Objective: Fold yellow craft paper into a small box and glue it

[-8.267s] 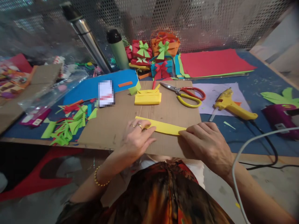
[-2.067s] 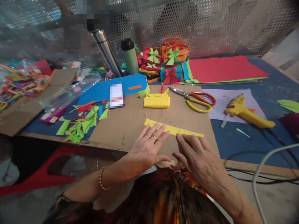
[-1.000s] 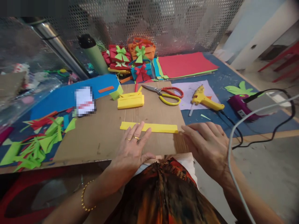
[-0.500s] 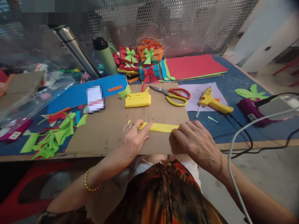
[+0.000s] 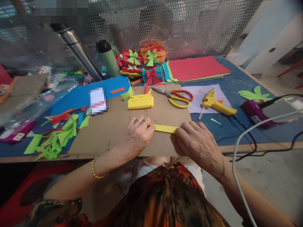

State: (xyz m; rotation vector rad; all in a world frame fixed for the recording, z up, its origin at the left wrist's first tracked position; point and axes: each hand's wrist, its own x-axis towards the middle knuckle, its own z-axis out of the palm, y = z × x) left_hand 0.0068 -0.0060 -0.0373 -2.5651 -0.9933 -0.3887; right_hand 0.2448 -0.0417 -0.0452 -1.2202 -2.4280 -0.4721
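A yellow paper strip (image 5: 165, 128) runs between my two hands, low over the brown cardboard sheet (image 5: 94, 135). My left hand (image 5: 140, 134) is closed on its left part, fingers curled, with that end hidden beneath them. At the other end, my right hand (image 5: 195, 137) grips the strip with fingers folded in. Just beyond the hands lies a folded yellow paper piece (image 5: 140, 102), with thin strips on its top. Scissors (image 5: 177, 95) with one red and one yellow handle rest behind, to the right.
A yellow glue gun (image 5: 216, 103) lies on lilac paper (image 5: 194, 105) at right, its cable trailing down. A white cable (image 5: 236, 176) passes over my right forearm. Green paper scraps (image 5: 55, 138) sit left. Paper bags with bows (image 5: 151, 56), a green bottle (image 5: 108, 58) and red sheets (image 5: 196, 67) stand behind.
My left hand has slid right along the strip toward my right hand, and its fingers have curled from outstretched to closed. My right hand has barely moved.
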